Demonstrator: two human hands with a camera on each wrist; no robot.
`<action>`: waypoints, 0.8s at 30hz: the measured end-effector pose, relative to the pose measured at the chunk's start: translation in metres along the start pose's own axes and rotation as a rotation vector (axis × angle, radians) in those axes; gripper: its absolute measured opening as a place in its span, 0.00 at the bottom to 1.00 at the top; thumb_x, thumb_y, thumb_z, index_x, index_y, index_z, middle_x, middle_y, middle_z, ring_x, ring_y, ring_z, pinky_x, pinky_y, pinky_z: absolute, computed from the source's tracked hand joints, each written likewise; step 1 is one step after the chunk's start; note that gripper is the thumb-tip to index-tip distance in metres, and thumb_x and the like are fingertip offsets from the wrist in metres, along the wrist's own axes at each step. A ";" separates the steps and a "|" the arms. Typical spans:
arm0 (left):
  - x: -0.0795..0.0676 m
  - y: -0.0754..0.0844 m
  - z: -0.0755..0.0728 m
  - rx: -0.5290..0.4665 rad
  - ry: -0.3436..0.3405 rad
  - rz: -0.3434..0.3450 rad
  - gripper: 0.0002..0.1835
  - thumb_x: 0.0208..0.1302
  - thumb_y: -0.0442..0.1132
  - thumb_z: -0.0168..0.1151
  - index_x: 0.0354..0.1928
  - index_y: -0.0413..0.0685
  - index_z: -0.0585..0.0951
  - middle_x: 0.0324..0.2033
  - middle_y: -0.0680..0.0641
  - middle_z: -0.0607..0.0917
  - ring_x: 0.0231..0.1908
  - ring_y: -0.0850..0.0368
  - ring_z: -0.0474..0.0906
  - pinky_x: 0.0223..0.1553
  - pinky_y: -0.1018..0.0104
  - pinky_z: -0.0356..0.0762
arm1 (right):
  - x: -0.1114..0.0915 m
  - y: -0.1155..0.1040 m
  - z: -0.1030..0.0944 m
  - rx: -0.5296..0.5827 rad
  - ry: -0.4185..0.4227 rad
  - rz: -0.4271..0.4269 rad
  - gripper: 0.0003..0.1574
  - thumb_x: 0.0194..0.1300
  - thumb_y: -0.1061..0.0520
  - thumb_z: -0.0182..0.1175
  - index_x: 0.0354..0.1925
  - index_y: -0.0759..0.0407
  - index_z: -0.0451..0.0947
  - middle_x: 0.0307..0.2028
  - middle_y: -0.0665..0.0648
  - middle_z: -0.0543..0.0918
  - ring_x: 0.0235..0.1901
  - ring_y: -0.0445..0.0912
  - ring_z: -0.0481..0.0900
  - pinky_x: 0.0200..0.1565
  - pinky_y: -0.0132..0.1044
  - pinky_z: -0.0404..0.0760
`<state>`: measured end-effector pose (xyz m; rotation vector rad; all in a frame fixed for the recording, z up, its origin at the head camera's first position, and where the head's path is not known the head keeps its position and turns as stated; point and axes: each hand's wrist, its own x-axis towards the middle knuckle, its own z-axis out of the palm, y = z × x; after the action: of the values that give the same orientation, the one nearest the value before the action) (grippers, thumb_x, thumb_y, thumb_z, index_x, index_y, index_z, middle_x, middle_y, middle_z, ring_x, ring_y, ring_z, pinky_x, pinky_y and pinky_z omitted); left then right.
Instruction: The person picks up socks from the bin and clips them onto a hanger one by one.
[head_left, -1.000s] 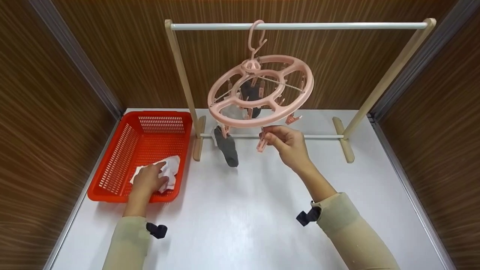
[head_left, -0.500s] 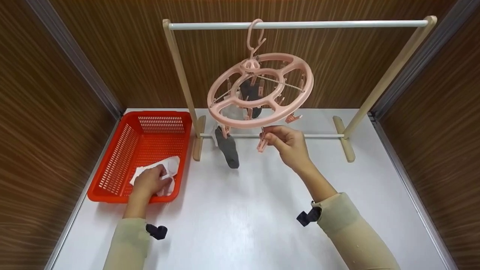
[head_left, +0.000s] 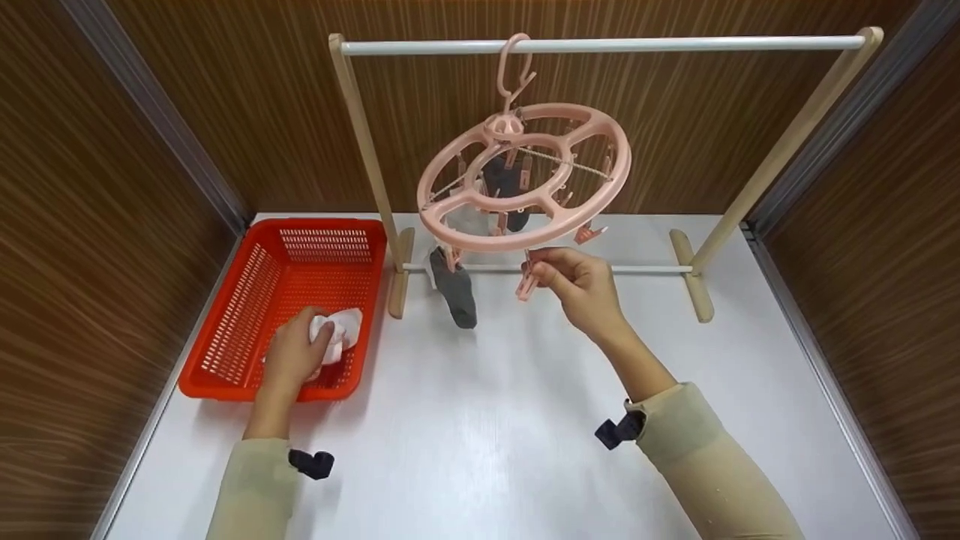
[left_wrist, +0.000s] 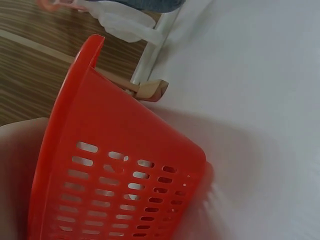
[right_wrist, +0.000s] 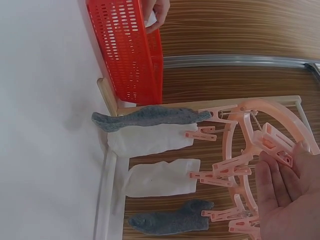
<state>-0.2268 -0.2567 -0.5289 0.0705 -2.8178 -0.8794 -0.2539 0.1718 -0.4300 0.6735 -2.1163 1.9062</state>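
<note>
In the head view, my left hand is inside the red basket, its thumb and fingers gripping a bunched white sock. Whether all the white cloth there is one piece, I cannot tell. My right hand pinches a pink clothespin dangling from the near rim of the round pink hanger. Nothing shows between that peg's tips. The right wrist view has grey socks and white socks clipped to other pegs. The basket wall hides the left hand's work from the left wrist view.
The hanger hooks over the white bar of a wooden-legged rack. Its left foot stands close by the basket. Further pegs, such as the clothespin, hang around the ring. Wood-grain panels enclose the white table.
My left hand has closed its fingers on the white sock, gathering it into a bunch and lifting it slightly. The right hand keeps its pinch on the clothespin. The head view has shifted slightly.
</note>
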 end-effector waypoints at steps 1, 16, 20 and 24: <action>0.000 0.000 0.000 -0.015 0.036 0.008 0.17 0.73 0.44 0.56 0.55 0.41 0.77 0.50 0.32 0.83 0.52 0.31 0.79 0.54 0.36 0.73 | 0.001 0.004 -0.001 -0.001 0.002 0.002 0.11 0.68 0.67 0.59 0.46 0.72 0.83 0.39 0.67 0.88 0.36 0.45 0.88 0.43 0.39 0.87; -0.005 0.016 0.005 -0.449 0.209 0.154 0.11 0.71 0.34 0.59 0.51 0.38 0.76 0.44 0.39 0.85 0.46 0.49 0.79 0.50 0.62 0.73 | -0.002 -0.017 -0.001 -0.018 -0.011 0.003 0.11 0.69 0.68 0.58 0.46 0.75 0.82 0.39 0.69 0.87 0.37 0.48 0.89 0.44 0.38 0.86; -0.006 0.026 0.005 -0.497 0.118 0.156 0.16 0.70 0.28 0.54 0.58 0.42 0.76 0.44 0.42 0.86 0.43 0.53 0.78 0.45 0.70 0.73 | -0.002 -0.016 0.000 -0.013 -0.018 -0.013 0.11 0.69 0.69 0.58 0.46 0.76 0.81 0.39 0.70 0.87 0.36 0.49 0.89 0.43 0.39 0.87; -0.006 0.032 0.006 -0.395 -0.043 0.149 0.18 0.70 0.32 0.57 0.60 0.47 0.77 0.45 0.46 0.85 0.45 0.55 0.78 0.51 0.63 0.76 | -0.002 -0.016 0.000 -0.011 -0.011 -0.012 0.11 0.69 0.69 0.58 0.46 0.75 0.81 0.39 0.69 0.87 0.36 0.50 0.89 0.43 0.39 0.86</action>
<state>-0.2220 -0.2260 -0.5168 -0.2126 -2.5872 -1.3887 -0.2451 0.1717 -0.4171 0.6942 -2.1229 1.8883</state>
